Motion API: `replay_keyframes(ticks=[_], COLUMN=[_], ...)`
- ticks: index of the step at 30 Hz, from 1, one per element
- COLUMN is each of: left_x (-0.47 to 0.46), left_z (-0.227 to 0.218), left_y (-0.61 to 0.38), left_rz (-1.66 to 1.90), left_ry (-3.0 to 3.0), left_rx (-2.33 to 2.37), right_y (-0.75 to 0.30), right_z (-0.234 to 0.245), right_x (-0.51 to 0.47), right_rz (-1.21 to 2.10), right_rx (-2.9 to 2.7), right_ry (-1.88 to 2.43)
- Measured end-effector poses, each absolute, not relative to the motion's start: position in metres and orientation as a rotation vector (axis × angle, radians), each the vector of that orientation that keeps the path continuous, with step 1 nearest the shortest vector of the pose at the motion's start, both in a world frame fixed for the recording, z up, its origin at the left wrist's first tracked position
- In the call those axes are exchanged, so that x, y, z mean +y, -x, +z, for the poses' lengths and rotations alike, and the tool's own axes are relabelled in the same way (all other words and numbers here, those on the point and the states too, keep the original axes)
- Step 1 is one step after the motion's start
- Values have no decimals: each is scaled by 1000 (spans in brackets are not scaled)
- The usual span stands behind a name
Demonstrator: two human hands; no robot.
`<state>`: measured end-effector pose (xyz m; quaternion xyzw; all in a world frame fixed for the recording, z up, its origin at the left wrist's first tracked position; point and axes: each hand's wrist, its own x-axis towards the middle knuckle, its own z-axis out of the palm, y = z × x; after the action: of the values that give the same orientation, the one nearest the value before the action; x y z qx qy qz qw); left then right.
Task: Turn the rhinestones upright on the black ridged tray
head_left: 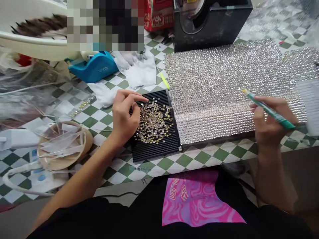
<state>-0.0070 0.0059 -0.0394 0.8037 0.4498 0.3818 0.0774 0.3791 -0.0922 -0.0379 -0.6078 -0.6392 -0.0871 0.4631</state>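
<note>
Clutter fills the far left of the green-and-white checked table [147, 166]: crumpled clear plastic wrap [27, 89], and nearer the person a round tan roll [62, 146] with clear strips lying across it. Behind these, a blue tape dispenser [93, 68] sits beside a heap of white cloth [139, 71].

Next comes the left hand [124, 114], resting at the left edge of a black ribbed rectangular tray [159, 149]. Its fingers are bent and loosely gathered, the forefinger stretched out over the tray's upper left corner and the other fingertips down among a scatter of small gold and clear rhinestones [156, 122] that lie loose in the tray's upper half. Whether a stone is pinched between the fingers cannot be told.

Touching the tray's right side lies a broad sheet covered in rows of silver rhinestones [219, 89], spreading toward the right edge of the view; a slim yellow-green stick [164, 81] lies at its upper left corner, and a large black tape dispenser [211, 23] stands just behind it.

Furthest right, the right hand [271, 122] is closed around a slim teal pen-like tool with a pale yellow tip [266, 108], held aslant above the sheet's right part with the tip pointing up and left. A pale ribbed piece [309, 103] sits at the right edge.
</note>
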Motion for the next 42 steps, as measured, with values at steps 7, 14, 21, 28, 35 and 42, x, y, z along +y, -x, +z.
replay_keyframes(ticks=[7,14,21,28,35,42], left_x=[5,1,1,0,0,1], left_z=[-41,-39,-39,-39,-37,-40], left_y=[6,5,6,6,6,4], left_rz=[1226,1244,1226,1221,1276,1271], left_ry=[-2388,-2449,-2475,-2487,-2486,-2467], left_rx=[1331,1330,1345,1331,1269,1226], right_y=[-381,-385,-389,-384,-367,-308], right_z=[-36,-39,-33,-37,-7,36], right_x=[-94,-93,-93,-96,-89,-45], right_rz=[-216,-270,-433,-369,-102,264], right_rx=[-1608,-1539,-1442,-1229,-1396,-2150], right_ry=[1563,1508,1358,1340,1215,1078])
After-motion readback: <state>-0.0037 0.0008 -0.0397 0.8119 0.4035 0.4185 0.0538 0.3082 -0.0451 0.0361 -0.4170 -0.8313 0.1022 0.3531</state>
